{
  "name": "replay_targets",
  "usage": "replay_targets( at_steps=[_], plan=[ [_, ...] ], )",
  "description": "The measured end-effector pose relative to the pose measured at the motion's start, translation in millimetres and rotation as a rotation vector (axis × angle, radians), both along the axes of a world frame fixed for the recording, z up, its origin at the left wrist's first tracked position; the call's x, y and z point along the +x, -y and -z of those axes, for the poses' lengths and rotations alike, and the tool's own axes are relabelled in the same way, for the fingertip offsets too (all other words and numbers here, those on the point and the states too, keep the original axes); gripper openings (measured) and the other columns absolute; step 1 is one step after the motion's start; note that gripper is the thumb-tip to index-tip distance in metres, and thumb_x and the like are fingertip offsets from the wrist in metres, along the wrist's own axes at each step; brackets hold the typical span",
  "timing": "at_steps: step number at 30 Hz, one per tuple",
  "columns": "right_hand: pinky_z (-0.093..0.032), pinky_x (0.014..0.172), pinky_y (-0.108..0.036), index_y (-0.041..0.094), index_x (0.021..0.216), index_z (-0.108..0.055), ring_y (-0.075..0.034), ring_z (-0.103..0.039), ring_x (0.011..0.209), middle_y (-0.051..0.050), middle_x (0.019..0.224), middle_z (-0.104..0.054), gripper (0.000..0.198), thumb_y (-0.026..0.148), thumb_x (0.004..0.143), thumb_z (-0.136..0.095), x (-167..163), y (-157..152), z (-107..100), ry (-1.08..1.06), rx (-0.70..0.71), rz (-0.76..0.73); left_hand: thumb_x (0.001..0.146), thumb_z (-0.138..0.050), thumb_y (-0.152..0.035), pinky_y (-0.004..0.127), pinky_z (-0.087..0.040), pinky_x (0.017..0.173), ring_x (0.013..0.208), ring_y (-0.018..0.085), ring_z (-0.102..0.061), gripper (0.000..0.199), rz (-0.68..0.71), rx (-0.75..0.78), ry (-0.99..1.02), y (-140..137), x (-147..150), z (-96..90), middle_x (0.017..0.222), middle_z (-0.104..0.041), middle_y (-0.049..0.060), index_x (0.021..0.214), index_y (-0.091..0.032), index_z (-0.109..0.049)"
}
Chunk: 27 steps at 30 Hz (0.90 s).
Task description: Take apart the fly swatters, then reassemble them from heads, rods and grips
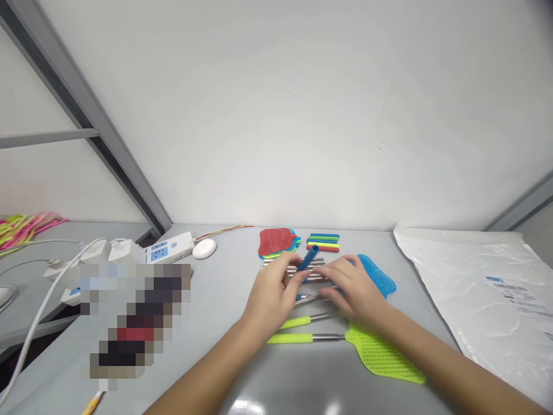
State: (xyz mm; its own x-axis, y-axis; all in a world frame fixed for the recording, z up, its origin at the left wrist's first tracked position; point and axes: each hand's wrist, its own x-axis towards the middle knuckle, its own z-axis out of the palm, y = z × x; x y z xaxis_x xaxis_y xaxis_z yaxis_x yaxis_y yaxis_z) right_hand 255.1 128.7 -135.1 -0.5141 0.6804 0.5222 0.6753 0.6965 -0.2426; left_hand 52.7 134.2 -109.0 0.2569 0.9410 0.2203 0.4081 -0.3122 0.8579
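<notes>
In my left hand (271,291) a blue handle tube (308,257) is pinched between thumb and fingers, its upper end tilted up to the right. My right hand (352,285) has its fingers apart over several metal rods (318,261), fingertips at the rods' right ends. Close to the right hand lies a blue fly swatter head (377,275), partly covered by it. Nearer to me rests a yellow-green fly swatter (384,353) with a metal shaft and green grip. Another green grip (298,321) with a metal shaft lies just behind it; its far end is hidden.
Behind the hands are stacked swatter heads, a red one (276,241) on top, and a row of coloured handle tubes (323,248). A white plastic bag (470,282) lies at right. Power strips (170,248), cables, a white round device (204,248) and a blurred-out object (138,317) occupy the left.
</notes>
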Motion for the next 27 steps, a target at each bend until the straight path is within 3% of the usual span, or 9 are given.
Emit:
replay_targets(
  at_steps=[5, 9, 15, 21, 23, 27],
  plan=[
    [-0.043, 0.078, -0.037, 0.025, 0.110, -0.050, -0.020, -0.056, 0.085, -0.005, 0.091, -0.062, 0.021, 0.031, 0.090, -0.053, -3.6, 10.9, -3.1, -0.336, -0.039, 0.015, 0.090, -0.049, -0.034, 0.026, -0.041, 0.061, 0.066, 0.013, -0.055, 0.017, 0.089, 0.146, -0.185, 6.4, 7.4, 7.6, 0.084, -0.065, 0.000, 0.098, -0.023, -0.060],
    [-0.045, 0.075, -0.033, 0.024, 0.101, -0.053, -0.019, -0.055, 0.086, -0.004, 0.091, -0.062, 0.011, 0.023, 0.090, -0.050, -8.9, 16.1, -6.7, -0.404, -0.099, 0.047, 0.092, -0.045, -0.031, 0.027, -0.042, 0.065, 0.077, 0.016, -0.058, 0.021, 0.184, 0.192, -0.243, 9.2, 13.1, 14.7, 0.090, -0.066, 0.001, 0.106, -0.025, -0.060],
    [-0.044, 0.076, -0.035, 0.023, 0.089, -0.056, -0.018, -0.055, 0.079, -0.003, 0.081, -0.061, 0.007, 0.021, 0.090, -0.049, -5.5, 14.8, -22.5, -0.309, -0.058, 0.014, 0.092, -0.046, -0.031, 0.028, -0.044, 0.070, 0.086, 0.017, -0.058, 0.018, 0.188, 0.236, -0.267, 10.2, 14.4, 18.5, 0.101, -0.062, 0.002, 0.106, -0.024, -0.056],
    [-0.048, 0.076, -0.031, 0.023, 0.101, -0.055, -0.019, -0.060, 0.090, -0.005, 0.098, -0.063, 0.013, 0.024, 0.091, -0.048, 18.9, -3.5, -36.9, -0.193, -0.033, 0.146, 0.092, -0.044, -0.038, 0.029, -0.042, 0.068, 0.085, 0.018, -0.057, 0.021, 0.130, 0.259, -0.369, 1.4, 4.9, 13.2, 0.093, -0.061, 0.003, 0.091, -0.022, -0.058],
    [-0.048, 0.075, -0.031, 0.023, 0.104, -0.055, -0.019, -0.060, 0.089, -0.005, 0.101, -0.063, 0.014, 0.025, 0.092, -0.047, 27.6, -15.5, -37.3, -0.077, -0.028, 0.200, 0.092, -0.044, -0.039, 0.028, -0.040, 0.064, 0.081, 0.018, -0.056, 0.024, 0.128, 0.259, -0.451, -2.5, 0.7, 13.0, 0.085, -0.061, 0.002, 0.083, -0.021, -0.058],
    [-0.042, 0.059, -0.028, 0.020, 0.097, -0.056, -0.019, -0.060, 0.075, -0.004, 0.085, -0.064, 0.011, 0.020, 0.091, -0.047, 33.3, -44.1, -31.4, 0.327, 0.020, 0.312, 0.092, -0.045, -0.038, 0.029, -0.037, 0.063, 0.079, 0.018, -0.054, 0.026, 0.152, 0.304, -0.571, -6.8, -5.7, 14.4, 0.080, -0.060, 0.002, 0.078, -0.021, -0.058]
  ],
)
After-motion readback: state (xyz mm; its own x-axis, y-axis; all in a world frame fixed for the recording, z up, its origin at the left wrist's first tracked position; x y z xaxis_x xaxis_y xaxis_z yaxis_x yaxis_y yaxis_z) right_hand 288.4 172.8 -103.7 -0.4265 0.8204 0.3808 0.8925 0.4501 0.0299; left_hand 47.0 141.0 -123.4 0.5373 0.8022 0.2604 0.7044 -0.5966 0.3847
